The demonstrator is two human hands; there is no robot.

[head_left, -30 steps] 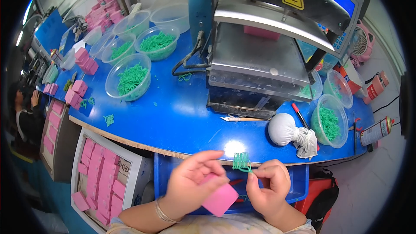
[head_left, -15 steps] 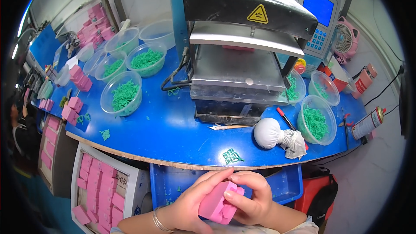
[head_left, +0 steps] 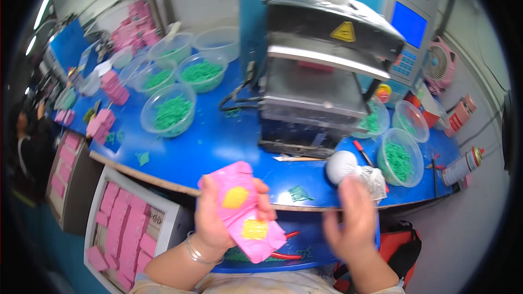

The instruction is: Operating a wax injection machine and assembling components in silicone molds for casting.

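Note:
My left hand (head_left: 213, 220) is closed round a pink block (head_left: 244, 198), which looks like a soft mould, and holds it tilted over the bench's front edge. Two yellow patches show on the face turned up. Apart from it, my right hand (head_left: 353, 228) is blurred, its fingers stretched up and thumb spread, with nothing seen in it. Its fingertips overlap a white tied cloth pouch (head_left: 342, 166); whether they touch it I cannot tell. A small green lattice piece (head_left: 299, 193) lies on the bench between my hands.
A press (head_left: 316, 103) stands at the back of the blue bench (head_left: 218, 147). Tubs of green strips, such as one tub (head_left: 169, 110), flank it. Below sit a blue tray (head_left: 316, 234) with a red-handled tool (head_left: 286, 256) and a box (head_left: 103, 171) of pink blocks. A spray can (head_left: 460, 167) stands right.
My right hand has let go of the pink block and moved right to the pouch. My left hand has raised and turned the block, bringing its yellow patches into sight. The view has shifted.

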